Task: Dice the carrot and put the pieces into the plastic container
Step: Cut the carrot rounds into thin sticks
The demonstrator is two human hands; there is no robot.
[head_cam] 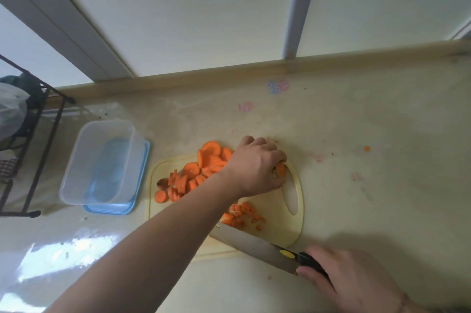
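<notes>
A pale yellow cutting board [285, 232] lies on the counter. Round carrot slices [193, 172] are heaped on its far left part, and small diced carrot pieces [243, 213] lie near its middle. My left hand [254, 167] reaches across the board and grips a carrot slice [281, 168] by the board's handle hole. My right hand [356, 279] grips the black handle of a knife [254, 242], whose broad blade lies across the board's near edge beside the dice. The clear plastic container [102, 159] stands to the left of the board, with no carrot in it.
The container sits on its blue lid [139, 192]. A black wire rack [28, 149] stands at the far left. A stray carrot bit [367, 148] lies on the counter to the right. A raised ledge and window frame run along the back of the counter.
</notes>
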